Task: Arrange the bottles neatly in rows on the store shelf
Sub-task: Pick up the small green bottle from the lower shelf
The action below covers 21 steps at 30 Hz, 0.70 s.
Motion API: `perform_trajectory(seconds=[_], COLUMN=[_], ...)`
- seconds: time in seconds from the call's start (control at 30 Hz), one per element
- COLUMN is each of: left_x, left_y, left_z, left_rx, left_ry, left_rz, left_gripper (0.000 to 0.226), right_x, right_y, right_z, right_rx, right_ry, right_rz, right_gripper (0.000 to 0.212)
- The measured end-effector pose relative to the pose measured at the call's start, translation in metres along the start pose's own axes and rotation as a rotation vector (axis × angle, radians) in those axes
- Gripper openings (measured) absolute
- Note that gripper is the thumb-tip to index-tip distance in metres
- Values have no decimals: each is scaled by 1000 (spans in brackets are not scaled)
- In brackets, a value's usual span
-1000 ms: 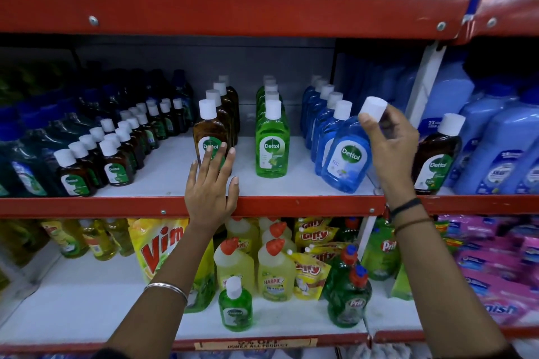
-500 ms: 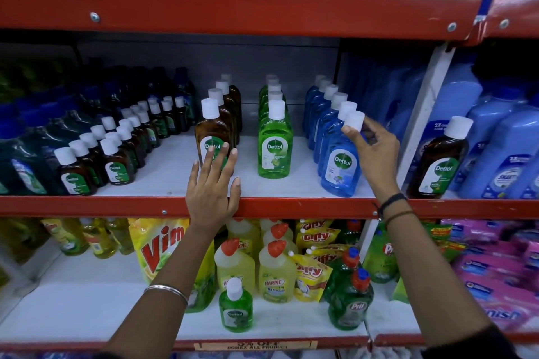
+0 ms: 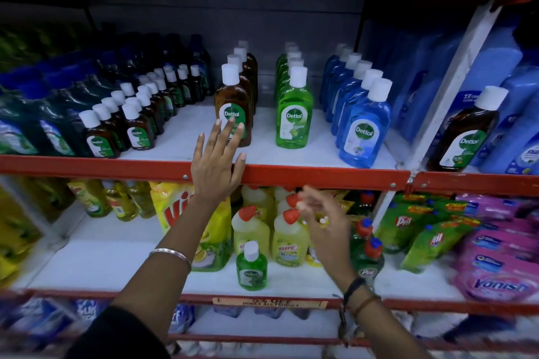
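- Left hand (image 3: 217, 165), fingers spread and holding nothing, lies flat over the red metal shelf edge (image 3: 320, 176), its fingertips touching the label of the front brown plastic Dettol bottle with a white cap (image 3: 233, 105).
- Right hand (image 3: 323, 223) hangs below that red edge, blurred, fingers loosely curled; nothing seems to be pinched in it, though the blur leaves some doubt.
- Just below the right hand, on the lower shelf, stands a small green plastic Dettol bottle with a white cap (image 3: 251, 267), alone in front of the yellow Harpic bottles with red caps (image 3: 290, 234).
- That small green bottle is upright, long axis vertical, cap up and label facing outward. It lies down and slightly to the left of the right hand, which is clearly the nearer one.
- Above the red edge, the tall green Dettol row (image 3: 294, 108) and the blue Dettol row (image 3: 363, 125) run front to back, upright, labels forward.
- To my eye the stray green bottle is the likely next pick: a short drop onto its cap, then a lift over the red edge.
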<state>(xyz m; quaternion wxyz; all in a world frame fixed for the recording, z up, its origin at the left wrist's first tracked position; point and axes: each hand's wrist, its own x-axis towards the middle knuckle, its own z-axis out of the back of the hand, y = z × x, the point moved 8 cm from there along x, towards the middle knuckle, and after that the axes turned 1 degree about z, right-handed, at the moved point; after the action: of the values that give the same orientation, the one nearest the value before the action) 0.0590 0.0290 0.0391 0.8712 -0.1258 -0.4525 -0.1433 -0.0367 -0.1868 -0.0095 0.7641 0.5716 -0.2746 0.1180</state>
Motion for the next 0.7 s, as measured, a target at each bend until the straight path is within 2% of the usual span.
perform_trajectory(seconds=[0.17,0.27,0.37,0.53,0.7], left_x=[1,1,1,1,1], left_y=[0,0,1,0,1], left_z=[-1,-1,-1,-2,-2], left_rx=[13,20,17,13,7], left_ry=[3,-6,-10,-5,9], left_rz=[-19,-29,-29,-35,-34], left_gripper=[52,51,51,51,53], right_x=[-68,-88,-87,-72,-36], right_y=[-80,-106,-114,-114,-64], right_z=[-81,-107,-116,-107,-73], right_rx=[-69,-74,-71,-73,-9], right_ry=[436,569,535,493,356], right_rz=[-265,-380,-443,-405,-309], right_gripper=[38,50,49,37,38])
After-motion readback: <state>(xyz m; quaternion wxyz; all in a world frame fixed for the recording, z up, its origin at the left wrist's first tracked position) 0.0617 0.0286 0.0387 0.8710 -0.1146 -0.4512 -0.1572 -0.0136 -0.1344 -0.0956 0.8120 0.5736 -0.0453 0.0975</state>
